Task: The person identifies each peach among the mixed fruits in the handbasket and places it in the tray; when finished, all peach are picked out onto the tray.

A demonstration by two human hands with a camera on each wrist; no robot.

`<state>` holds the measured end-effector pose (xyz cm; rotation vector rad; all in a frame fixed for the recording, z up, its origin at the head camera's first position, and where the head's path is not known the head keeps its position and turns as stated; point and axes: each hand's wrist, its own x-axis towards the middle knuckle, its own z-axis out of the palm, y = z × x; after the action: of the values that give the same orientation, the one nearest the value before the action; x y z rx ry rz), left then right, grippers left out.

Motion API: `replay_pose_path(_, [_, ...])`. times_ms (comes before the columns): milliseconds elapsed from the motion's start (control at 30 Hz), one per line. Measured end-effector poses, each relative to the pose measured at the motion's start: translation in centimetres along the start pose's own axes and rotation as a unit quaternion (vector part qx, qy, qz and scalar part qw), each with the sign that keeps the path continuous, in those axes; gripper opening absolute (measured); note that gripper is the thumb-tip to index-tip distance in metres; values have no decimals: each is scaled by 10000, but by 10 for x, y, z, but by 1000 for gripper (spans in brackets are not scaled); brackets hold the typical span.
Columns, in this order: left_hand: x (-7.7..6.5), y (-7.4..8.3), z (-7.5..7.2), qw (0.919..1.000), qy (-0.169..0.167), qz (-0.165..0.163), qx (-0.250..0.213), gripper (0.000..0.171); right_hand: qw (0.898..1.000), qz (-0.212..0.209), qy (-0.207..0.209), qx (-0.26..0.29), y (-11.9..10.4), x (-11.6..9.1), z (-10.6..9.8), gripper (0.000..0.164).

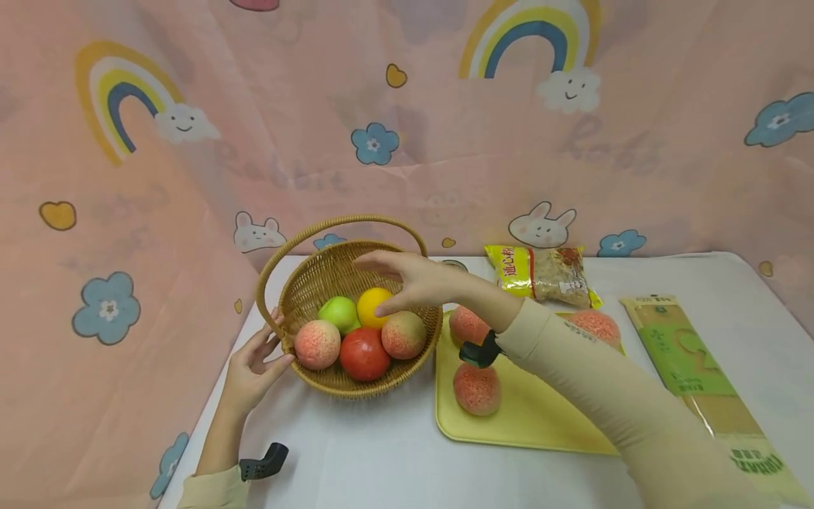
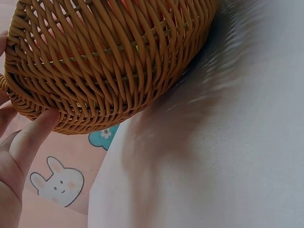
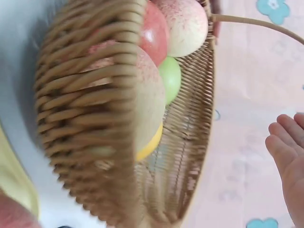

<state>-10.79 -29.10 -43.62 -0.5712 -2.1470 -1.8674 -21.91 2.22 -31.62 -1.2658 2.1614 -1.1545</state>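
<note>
A wicker basket (image 1: 331,272) with an arched handle stands tilted toward me in the head view. In it lie a green apple (image 1: 337,312), an orange (image 1: 369,308), a glossy red fruit (image 1: 365,355) and two peaches, one left (image 1: 317,345) and one right (image 1: 404,335). At the basket's left side, my left hand (image 1: 251,371) holds the rim by the handle's base; its thumb presses the weave (image 2: 118,61) in the left wrist view. My right hand (image 1: 416,283) hovers over the basket's right part with fingers extended, holding nothing; the right wrist view shows that hand (image 3: 289,156) apart from the basket.
Right of the basket, a yellow tray (image 1: 540,424) bears peaches, one near its front left (image 1: 477,389). Behind it lies a yellow-and-clear food bag (image 1: 540,274). A long green-labelled packet (image 1: 687,353) lies farther right. A patterned pink cloth (image 1: 413,191) hangs behind the table.
</note>
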Motion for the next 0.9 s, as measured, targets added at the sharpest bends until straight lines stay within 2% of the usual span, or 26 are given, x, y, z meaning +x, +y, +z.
replay_pose_path(200, [1,-1,-1,9999,28,104,-24,63,9985,25,-501,-238,0,39,12,74])
replay_pose_path(400, [3,-2,-2,9999,3,160,-24,64,9931,192,-1024,-531,-2,68,25,71])
replay_pose_path(567, [4,-2,-2,9998,-30,157,-76,63,9867,207,-1557,-407,-2,83,37,72])
replay_pose_path(900, [1,-1,-1,9994,-120,264,-202,61,9677,277,-2340,-900,-2,100,61,76])
